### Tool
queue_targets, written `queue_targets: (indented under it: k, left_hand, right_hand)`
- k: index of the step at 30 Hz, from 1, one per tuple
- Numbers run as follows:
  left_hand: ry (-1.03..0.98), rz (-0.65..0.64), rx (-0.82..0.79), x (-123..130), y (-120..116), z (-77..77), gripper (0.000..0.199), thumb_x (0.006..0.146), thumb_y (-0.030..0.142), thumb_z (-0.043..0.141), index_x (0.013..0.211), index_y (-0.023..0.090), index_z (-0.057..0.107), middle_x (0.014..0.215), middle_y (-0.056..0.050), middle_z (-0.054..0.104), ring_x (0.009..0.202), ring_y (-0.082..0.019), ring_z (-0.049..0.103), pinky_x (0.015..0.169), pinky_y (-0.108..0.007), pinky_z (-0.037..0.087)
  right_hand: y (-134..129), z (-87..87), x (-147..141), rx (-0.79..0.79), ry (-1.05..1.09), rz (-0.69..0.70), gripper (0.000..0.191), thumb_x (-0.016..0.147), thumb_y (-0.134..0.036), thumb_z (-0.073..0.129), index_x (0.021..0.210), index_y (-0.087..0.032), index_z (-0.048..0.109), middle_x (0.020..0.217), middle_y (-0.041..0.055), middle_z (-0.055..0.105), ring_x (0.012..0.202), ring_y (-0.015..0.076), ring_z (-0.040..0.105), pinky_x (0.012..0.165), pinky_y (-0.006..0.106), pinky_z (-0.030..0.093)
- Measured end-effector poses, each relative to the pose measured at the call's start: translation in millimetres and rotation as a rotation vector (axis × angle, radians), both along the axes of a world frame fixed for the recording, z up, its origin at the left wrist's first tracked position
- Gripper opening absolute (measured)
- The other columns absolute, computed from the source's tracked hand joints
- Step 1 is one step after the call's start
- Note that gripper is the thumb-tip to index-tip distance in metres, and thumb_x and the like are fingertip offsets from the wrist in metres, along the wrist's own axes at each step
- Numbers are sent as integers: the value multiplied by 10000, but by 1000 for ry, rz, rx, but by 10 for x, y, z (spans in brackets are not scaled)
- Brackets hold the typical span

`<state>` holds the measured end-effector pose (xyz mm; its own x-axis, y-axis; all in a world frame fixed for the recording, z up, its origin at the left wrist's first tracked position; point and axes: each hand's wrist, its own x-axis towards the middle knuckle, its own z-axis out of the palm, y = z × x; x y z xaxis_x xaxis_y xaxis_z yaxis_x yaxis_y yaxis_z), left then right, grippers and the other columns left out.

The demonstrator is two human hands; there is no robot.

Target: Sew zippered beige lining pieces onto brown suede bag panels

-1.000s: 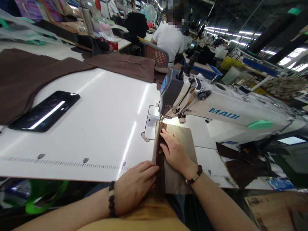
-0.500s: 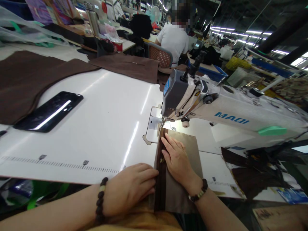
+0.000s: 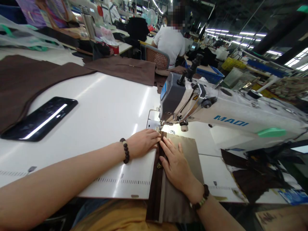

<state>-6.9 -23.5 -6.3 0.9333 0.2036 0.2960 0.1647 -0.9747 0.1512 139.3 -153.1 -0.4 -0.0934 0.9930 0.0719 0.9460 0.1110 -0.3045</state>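
A tan fabric piece [image 3: 190, 150] with a dark brown zipper strip [image 3: 155, 189] lies at the needle of a sewing machine [image 3: 216, 112] and hangs over the table's front edge. My right hand [image 3: 176, 166] lies flat on the fabric, fingers apart, their tips beside the strip. On the strip's left edge, close below the needle, rest the fingertips of my left hand [image 3: 143, 142]; its fingers are together, and whether they pinch the cloth is hard to tell. A metal zipper pull [image 3: 159, 165] shows left of my right thumb.
A black phone [image 3: 40, 118] lies on the white table [image 3: 103, 109] at the left. Brown cloth [image 3: 125, 69] covers the table's back. Dark scraps [image 3: 250, 179] lie at the right. Beyond, a person in white [image 3: 169, 43] sits with their back turned.
My left hand has moved forward along the strip, from near the table's front edge up to the needle area. My right hand stays on the fabric. The view has shifted slightly.
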Motion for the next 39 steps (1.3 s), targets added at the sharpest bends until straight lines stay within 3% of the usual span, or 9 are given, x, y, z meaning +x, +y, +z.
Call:
queue_targets:
  k: [13, 32, 36, 39]
  left_hand:
    - [9, 20, -9, -12, -31, 20, 248, 892, 233, 441, 1075, 103, 545, 1083, -98, 556, 1046, -210, 481, 945, -361, 389]
    - [56, 78, 1, 83, 79, 31, 337, 881, 289, 465, 1139, 76, 496, 1114, -115, 521, 1073, -244, 453, 934, -368, 379]
    - [91, 91, 24, 94, 71, 79, 332, 885, 289, 460, 1134, 73, 498, 1093, -122, 530, 1061, -237, 465, 923, -359, 389]
    - [129, 87, 50, 16, -75, 170, 306, 872, 251, 480, 1113, 67, 511, 1084, -125, 537, 1041, -240, 475, 914, -368, 393]
  right_hand:
    - [6, -12, 25, -18, 19, 16, 487, 874, -232, 337, 1357, -191, 286, 1422, 48, 262, 1323, 206, 210, 1066, 539, 176]
    - [235, 62, 138, -64, 51, 6, 488, 874, -254, 344, 1357, -205, 289, 1423, 51, 262, 1322, 194, 212, 1056, 541, 181]
    - [248, 74, 160, -66, 45, 11, 490, 866, -253, 356, 1351, -205, 301, 1419, 54, 271, 1316, 191, 228, 1059, 527, 184]
    - [253, 86, 187, -71, 38, 22, 482, 858, -251, 380, 1336, -206, 330, 1411, 49, 292, 1309, 190, 244, 1054, 519, 198]
